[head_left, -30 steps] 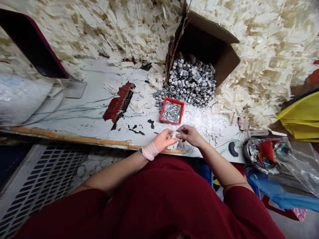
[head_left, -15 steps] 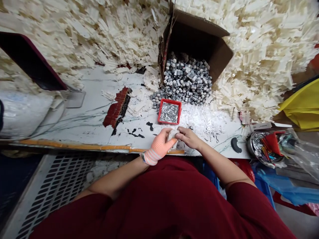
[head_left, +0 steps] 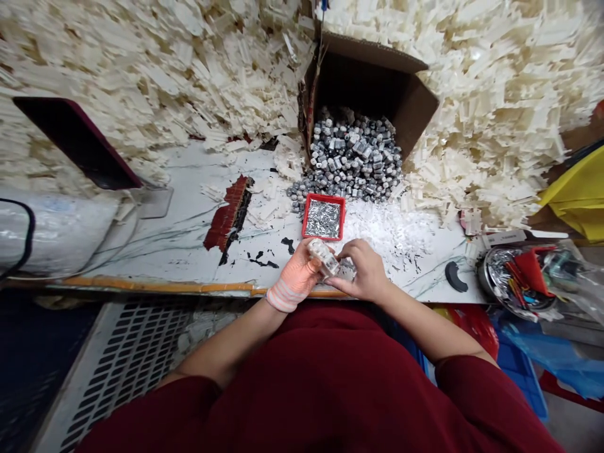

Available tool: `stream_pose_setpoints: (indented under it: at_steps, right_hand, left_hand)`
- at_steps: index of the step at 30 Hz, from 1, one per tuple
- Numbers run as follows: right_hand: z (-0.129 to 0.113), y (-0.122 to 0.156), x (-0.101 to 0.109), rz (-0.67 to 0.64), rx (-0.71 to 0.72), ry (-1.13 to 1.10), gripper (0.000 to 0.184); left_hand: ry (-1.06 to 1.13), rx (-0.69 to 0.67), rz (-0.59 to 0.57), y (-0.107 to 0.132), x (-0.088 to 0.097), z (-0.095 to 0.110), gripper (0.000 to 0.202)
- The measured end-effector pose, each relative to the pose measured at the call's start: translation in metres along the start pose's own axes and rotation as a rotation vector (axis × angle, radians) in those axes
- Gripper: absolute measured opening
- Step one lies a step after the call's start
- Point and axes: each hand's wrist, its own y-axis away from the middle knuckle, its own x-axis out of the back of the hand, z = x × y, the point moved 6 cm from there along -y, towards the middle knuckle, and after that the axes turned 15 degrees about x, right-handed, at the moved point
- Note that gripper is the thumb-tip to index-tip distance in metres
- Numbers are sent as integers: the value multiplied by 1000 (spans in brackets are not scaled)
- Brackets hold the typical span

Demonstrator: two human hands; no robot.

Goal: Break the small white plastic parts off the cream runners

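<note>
My left hand [head_left: 297, 272], in an orange glove, is closed around a small whitish plastic part [head_left: 323, 255] near the front edge of the white worktable [head_left: 189, 233]. My bare right hand [head_left: 365, 270] is closed beside it, its fingers pinching at the same part. Just beyond the hands stands a small red tray [head_left: 323, 216] of shiny metal pieces. Behind that, grey metal cylinders [head_left: 352, 157] spill from an open cardboard box [head_left: 377, 82].
Heaps of cream plastic parts [head_left: 495, 113] cover the back of the table on both sides of the box. A dark maroon slab [head_left: 78, 141] leans at the left. A metal bowl of oddments [head_left: 514, 277] and yellow sheeting [head_left: 578, 195] sit at the right.
Both hands have drawn slightly toward me. The plastic part is now turned upward in my left hand, and my right hand has shifted to its lower side.
</note>
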Motion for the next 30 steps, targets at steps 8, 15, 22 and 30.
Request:
stream_pose_setpoints:
  at_steps: [8,15,22,30]
  right_hand:
    - [-25,-11,1,309,109,-148,27]
    - [-31,-11,-6,431,35,-161,19]
    - [-26,-24,-37,510,34,-205,22]
    - [-23,-45,-27,413,142,-292,33]
  left_hand:
    - [133,46,-53,14,-13,2,52]
    - [233,40,-100,19,-22,12,42]
    - [205,150,20,27,5,20,30]
    - [297,20,12,21,10,26,38]
